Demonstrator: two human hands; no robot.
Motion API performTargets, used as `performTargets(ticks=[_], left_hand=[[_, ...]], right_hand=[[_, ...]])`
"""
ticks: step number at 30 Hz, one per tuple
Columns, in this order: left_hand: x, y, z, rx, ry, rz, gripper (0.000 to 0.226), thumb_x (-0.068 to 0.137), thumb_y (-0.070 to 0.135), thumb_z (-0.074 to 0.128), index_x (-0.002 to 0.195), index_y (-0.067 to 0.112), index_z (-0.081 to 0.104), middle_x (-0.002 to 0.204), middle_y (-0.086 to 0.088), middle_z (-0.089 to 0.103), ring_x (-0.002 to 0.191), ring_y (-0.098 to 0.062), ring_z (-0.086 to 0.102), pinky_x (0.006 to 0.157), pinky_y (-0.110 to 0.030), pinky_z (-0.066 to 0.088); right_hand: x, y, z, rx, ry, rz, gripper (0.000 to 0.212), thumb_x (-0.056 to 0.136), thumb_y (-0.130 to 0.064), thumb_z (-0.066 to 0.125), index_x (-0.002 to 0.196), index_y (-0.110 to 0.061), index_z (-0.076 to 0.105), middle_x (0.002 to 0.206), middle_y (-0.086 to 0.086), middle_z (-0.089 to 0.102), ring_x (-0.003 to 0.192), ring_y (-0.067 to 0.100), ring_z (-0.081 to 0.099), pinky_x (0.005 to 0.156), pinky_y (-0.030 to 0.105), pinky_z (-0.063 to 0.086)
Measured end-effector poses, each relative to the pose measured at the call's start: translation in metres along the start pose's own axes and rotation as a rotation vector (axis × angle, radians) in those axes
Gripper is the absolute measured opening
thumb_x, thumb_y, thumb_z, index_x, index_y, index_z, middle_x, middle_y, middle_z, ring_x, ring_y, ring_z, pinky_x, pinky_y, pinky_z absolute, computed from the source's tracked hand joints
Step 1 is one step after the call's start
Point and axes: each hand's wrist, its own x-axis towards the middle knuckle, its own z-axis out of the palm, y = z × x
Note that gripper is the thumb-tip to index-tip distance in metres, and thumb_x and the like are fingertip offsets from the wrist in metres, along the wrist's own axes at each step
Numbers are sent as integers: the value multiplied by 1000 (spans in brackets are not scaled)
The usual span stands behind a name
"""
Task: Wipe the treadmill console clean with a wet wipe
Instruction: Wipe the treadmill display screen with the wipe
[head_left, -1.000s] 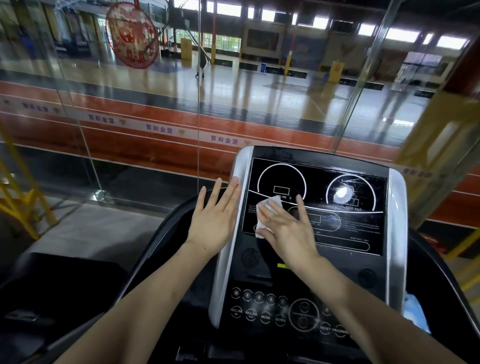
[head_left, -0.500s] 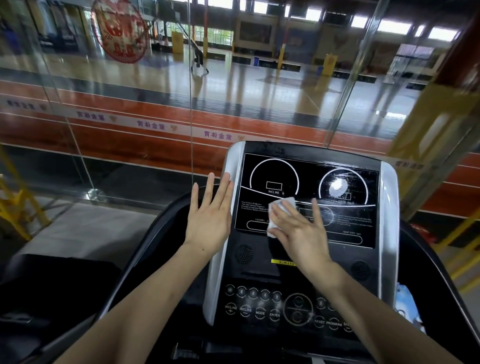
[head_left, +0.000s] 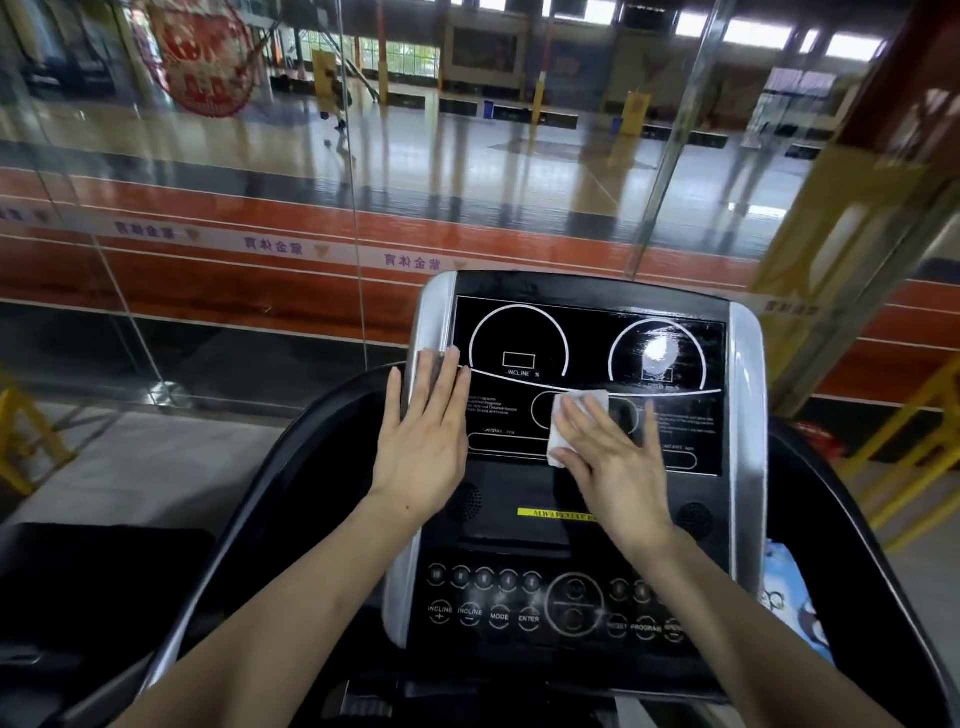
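Note:
The treadmill console (head_left: 587, 332) is a black glossy panel with two white dial outlines and silver side rails. My right hand (head_left: 610, 462) lies flat on the middle of the display, pressing a white wet wipe (head_left: 566, 415) against it; the wipe shows under and beyond the fingertips. My left hand (head_left: 428, 436) rests flat, fingers spread, on the console's left silver rail (head_left: 434, 317), holding nothing. A row of round buttons (head_left: 498, 597) sits on the lower panel below both hands.
Black handrails (head_left: 280, 467) curve around both sides of the console. A blue and white packet (head_left: 795, 603) lies at the right of the console. A glass wall (head_left: 358, 182) stands just ahead, with a sports hall beyond. Yellow metal frames (head_left: 914, 457) stand at the right and far left.
My right hand has slid the wipe to the right across the display, from the left part to the middle. My left hand has stayed on the left rail.

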Motion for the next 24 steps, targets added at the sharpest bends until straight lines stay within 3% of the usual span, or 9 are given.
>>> performTargets(ticks=[4,9,12,16,20,24], left_hand=[[3,5,-1,-31,14,-20,67,107,31,39,165,11,13,174,-11,-3,160,-33,-9,129,-56,6],[0,11,0,-30,10,-22,64,106,34,31,164,11,18,174,-13,1,160,-33,-6,129,-57,7],[-1,14,-1,-28,15,-17,65,104,35,28,163,11,20,174,-14,3,161,-34,-3,128,-58,9],[0,23,-3,-34,11,19,64,105,35,30,164,12,19,174,-12,4,160,-33,-5,128,-58,7],[-1,34,-1,-41,-14,51,63,105,35,33,164,14,20,174,-10,4,160,-34,-6,128,-59,9],[-1,39,1,-28,-37,57,64,103,37,26,164,15,21,174,-10,4,160,-34,-6,128,-59,8]], right_hand=[[-14,27,-12,-59,-2,78,46,101,-43,57,144,-26,61,149,-11,56,146,14,45,124,68,13],[18,-39,14,57,-30,7,46,94,-33,75,137,-21,67,149,-7,57,147,13,43,125,63,10],[28,-57,20,78,-17,-69,46,94,-33,75,139,-22,66,151,-8,56,147,11,44,123,62,11],[-1,-1,-4,32,-44,-11,49,100,-29,68,147,-28,57,155,-11,47,150,10,39,125,66,11],[-35,67,-26,-23,-30,136,43,103,-31,57,146,-29,60,154,-15,46,147,15,45,121,70,16],[-38,69,-23,-29,-25,198,41,104,-36,53,142,-26,63,154,-12,49,147,16,45,122,69,14]])
